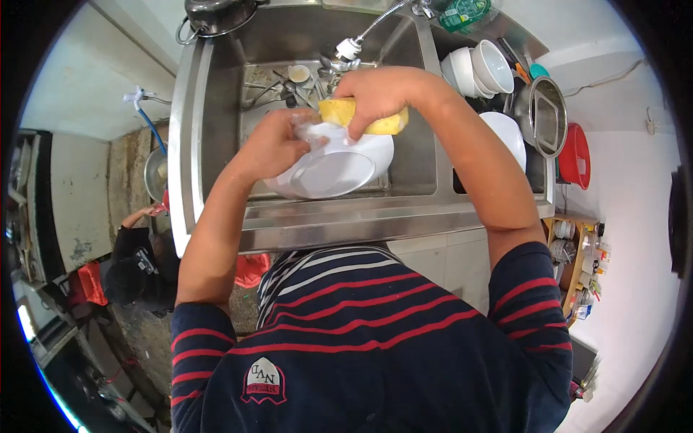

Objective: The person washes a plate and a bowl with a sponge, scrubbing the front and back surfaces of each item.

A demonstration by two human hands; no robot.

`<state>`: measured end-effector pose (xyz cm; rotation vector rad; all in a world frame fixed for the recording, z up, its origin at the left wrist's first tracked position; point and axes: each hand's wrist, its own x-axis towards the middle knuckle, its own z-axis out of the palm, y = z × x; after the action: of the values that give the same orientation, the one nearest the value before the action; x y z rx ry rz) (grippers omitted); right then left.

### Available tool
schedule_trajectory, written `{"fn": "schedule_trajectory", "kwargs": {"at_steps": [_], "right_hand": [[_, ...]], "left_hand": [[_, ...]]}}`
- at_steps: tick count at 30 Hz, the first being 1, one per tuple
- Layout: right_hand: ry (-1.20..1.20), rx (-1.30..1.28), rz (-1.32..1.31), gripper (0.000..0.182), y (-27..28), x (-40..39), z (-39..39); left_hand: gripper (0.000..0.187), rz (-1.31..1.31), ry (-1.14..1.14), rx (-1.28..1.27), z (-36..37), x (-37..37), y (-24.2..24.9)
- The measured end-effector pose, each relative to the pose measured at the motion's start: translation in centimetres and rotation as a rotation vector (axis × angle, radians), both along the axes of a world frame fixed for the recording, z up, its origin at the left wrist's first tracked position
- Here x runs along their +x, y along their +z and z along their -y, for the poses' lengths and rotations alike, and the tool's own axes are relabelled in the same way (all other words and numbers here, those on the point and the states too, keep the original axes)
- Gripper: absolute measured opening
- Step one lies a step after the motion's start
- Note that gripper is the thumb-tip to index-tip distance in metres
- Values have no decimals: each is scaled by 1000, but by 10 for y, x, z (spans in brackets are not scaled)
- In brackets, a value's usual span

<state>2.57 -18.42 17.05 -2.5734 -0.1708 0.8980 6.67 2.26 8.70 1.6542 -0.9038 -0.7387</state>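
Observation:
Over the steel sink point(426, 169) I hold a white bowl point(336, 169) tilted, its round base facing me. My left hand point(278, 144) is closed on the bowl's left edge, with white suds around its fingers. In my right hand point(375, 97) is a yellow sponge point(364, 117), pressed at the bowl's upper edge, with the thumb lying against the bowl. Several spoons and other cutlery point(292, 90) lie on the sink bottom beyond my hands, beside a small round cup point(298, 73).
A faucet head point(349, 49) hangs over the sink's far side. A dark pot point(216, 16) stands at the far left corner. On the right are stacked white bowls point(476, 71), a metal strainer point(541, 115) and a red basin point(575, 155). Another person point(141, 263) is low at left.

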Motion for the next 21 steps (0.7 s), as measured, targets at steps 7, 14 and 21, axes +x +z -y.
{"fn": "schedule_trajectory", "kwargs": {"at_steps": [7,14,21], "right_hand": [[-66,222,36,39,-39,-25,21],[-541,297,218,54,-67,-70,88],[-686,536,306,34,-82,-55,101]], "left_hand": [[35,310,-108,123,-3,16,12],[40,-308,-34,-17,-51,23,-59],[41,-273,145,-188,-42,6,-58]]}}
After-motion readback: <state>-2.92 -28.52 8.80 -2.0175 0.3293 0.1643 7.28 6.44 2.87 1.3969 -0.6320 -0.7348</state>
